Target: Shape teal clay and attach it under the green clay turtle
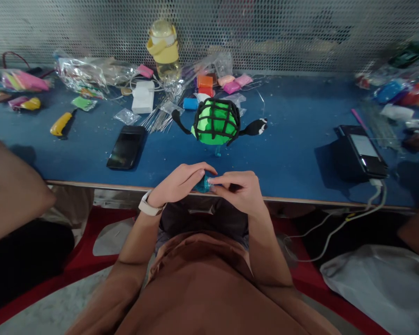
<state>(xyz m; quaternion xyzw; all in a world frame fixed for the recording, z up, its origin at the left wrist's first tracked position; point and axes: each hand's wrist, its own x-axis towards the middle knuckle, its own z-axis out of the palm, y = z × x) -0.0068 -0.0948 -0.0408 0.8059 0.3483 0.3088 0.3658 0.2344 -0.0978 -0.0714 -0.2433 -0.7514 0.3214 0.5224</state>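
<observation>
Brown top (195,293), dark trousers (172,222), pale wristband (149,206) on the left

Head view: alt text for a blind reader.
A person's left hand and right hand hold a small blue piece at a blue table. Beyond is a green, black-gridded model, with a dark phone to its left.

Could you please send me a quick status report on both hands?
Left hand: holding blue piece. Right hand: pinching it too. Green-and-black model: just beyond both hands.
</observation>
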